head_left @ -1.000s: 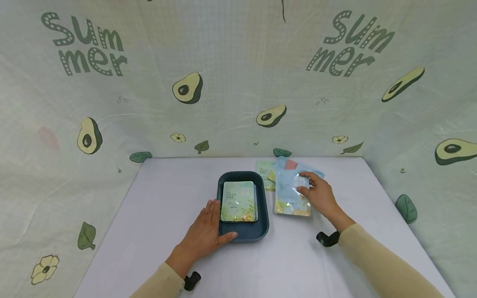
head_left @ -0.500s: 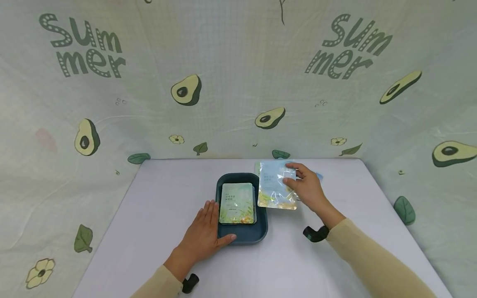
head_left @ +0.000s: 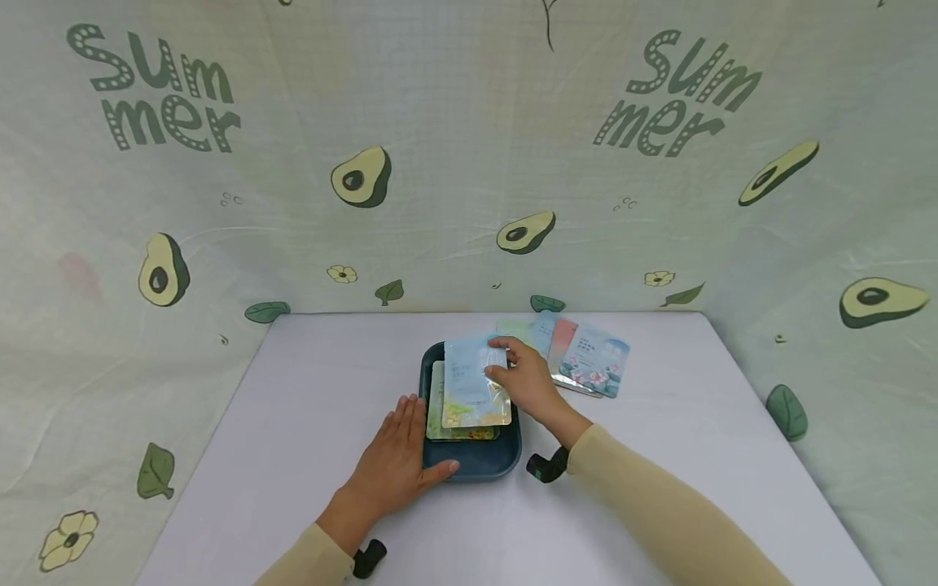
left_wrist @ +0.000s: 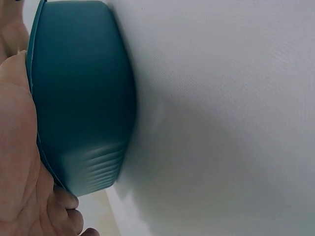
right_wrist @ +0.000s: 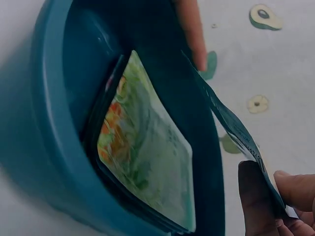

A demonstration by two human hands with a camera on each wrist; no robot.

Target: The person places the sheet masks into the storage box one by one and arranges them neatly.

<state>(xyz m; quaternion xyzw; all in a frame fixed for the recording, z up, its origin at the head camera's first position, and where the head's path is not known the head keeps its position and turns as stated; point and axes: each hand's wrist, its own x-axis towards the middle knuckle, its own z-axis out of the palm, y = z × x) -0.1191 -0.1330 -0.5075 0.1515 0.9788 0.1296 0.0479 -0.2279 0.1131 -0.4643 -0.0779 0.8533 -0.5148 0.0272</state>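
Note:
In the head view, my right hand (head_left: 523, 378) pinches a light blue sheet-mask packet (head_left: 472, 391) by its right edge, over a dark blue tray (head_left: 476, 465). The right wrist view shows this packet (right_wrist: 231, 123) edge-on between thumb and finger, raised above the tray. A green packet (right_wrist: 152, 142) lies on top of a small stack inside; in the head view the held packet hides most of it. My left hand (head_left: 392, 460) rests against the tray's left side, fingers straight, thumb at the near rim. In the left wrist view the palm (left_wrist: 19, 147) meets the tray rim.
Behind and right of the tray, several packets lie loosely overlapped: a green one (head_left: 513, 327), a light blue one (head_left: 544, 330), a pink one (head_left: 561, 346) and a blue flowered one (head_left: 595, 362). A printed cloth (head_left: 440, 163) hangs behind the white table (head_left: 330, 358).
My right hand has carried the light blue packet leftward from the loose packets to above the tray. The packets behind it have come into view. My left hand has stayed at the tray.

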